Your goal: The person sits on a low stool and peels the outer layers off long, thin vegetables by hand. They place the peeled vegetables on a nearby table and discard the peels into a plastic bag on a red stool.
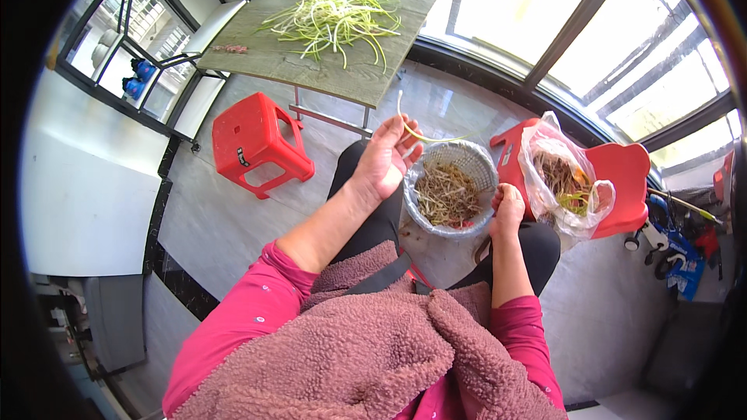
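Observation:
Between the thumb and fingers of my left hand is one thin stalk, white at its upper end and pale green where it curves off to the right. My right hand hovers by the right rim of a plastic mesh waste basket, its fingers curled; whether something is pinched in them is hidden. A clear liner covers the basket's rim. Dry, brownish plant trimmings lie inside. Ahead, a loose heap of similar green and white stalks rests on a wood-look table.
At the right, a red plastic stool holds an open plastic bag of roots and leaves. Another red stool stands left of the table. A shelf rack lines the left wall, and toys sit at far right.

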The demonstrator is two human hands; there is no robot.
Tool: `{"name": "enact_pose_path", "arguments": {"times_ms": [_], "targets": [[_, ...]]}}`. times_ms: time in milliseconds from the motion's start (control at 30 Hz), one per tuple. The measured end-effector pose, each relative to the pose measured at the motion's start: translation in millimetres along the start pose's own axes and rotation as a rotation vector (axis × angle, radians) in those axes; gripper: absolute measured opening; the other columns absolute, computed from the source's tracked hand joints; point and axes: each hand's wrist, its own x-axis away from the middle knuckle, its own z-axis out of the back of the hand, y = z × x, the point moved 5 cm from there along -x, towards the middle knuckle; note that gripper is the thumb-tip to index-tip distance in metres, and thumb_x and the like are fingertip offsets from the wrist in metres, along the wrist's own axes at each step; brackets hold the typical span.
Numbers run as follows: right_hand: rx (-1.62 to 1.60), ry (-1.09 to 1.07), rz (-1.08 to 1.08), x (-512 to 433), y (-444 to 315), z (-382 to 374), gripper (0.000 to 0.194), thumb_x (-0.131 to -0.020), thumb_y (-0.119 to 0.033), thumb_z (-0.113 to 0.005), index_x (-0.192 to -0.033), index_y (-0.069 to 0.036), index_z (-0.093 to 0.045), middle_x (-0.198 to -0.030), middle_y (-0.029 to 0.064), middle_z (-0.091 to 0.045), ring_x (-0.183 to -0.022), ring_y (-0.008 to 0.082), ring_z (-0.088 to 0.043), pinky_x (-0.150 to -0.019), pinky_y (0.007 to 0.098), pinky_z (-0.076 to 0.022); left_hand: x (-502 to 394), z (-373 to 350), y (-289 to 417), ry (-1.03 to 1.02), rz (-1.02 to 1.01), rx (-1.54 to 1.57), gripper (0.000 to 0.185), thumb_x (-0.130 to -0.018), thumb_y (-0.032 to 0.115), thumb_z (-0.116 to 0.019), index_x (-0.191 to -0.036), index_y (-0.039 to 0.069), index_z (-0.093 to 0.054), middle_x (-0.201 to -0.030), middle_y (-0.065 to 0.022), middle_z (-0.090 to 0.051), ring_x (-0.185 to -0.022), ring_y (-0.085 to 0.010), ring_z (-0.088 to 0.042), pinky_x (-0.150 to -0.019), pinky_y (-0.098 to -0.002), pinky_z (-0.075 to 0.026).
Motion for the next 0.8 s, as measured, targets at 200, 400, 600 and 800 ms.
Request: {"name": "enact_pose_path", "arguments": {"times_ms": [200,400,600,800], "targets": [[0.051,-0.284,-0.123,9,15,-18,0.023,-0.095,-0.025,-0.062,-0.080,-0.008,-0.061,-0.068,-0.0028,-0.054,-0.056,0.0067,-0.046,-0.052,0.0213,-0.0377,-72,-79,157,-0.058,-0.412,0.093,0.038,-0.094,0.028,-0.063,-0.114,-0.002,-0.052,-0.101,-0.0098,-0.059,-0.098,-0.0229,-0.059,-0.096,-0.0378,-0.050],[0.214,-0.399,-0.048,26,15,-37,0.022,-0.094,-0.023,-0.064,-0.082,-0.005,-0.063,-0.071,-0.0021,-0.058,-0.062,0.0062,-0.049,-0.057,0.0218,-0.0391,-75,-47,106,-0.079,-0.215,-0.308,0.018,-0.098,0.020,-0.056,-0.098,0.003,-0.062,-0.084,-0.0052,-0.062,-0.082,-0.0173,-0.058,-0.082,-0.0298,-0.050],[0.474,-0.171,0.415,35,-5,-46,0.019,-0.090,-0.018,-0.065,-0.102,-0.003,-0.068,-0.091,0.0103,-0.070,-0.082,0.0176,-0.065,-0.076,0.0312,-0.0509,-29,15,-97,-0.037,0.317,-0.400,0.024,-0.099,0.024,-0.055,-0.115,0.006,-0.058,-0.103,-0.0050,-0.063,-0.094,-0.0162,-0.061,-0.082,-0.0306,-0.051],[0.909,-0.246,0.789,42,-9,-56,0.039,-0.087,-0.022,-0.064,-0.124,-0.010,-0.060,-0.131,0.0164,-0.056,-0.119,0.0333,-0.055,-0.098,0.0450,-0.0437,-28,17,-149,-0.197,0.603,-0.143,0.048,-0.103,0.043,-0.037,-0.126,0.003,-0.052,-0.129,-0.0122,-0.056,-0.121,-0.0248,-0.054,-0.105,-0.0400,-0.042]]}}
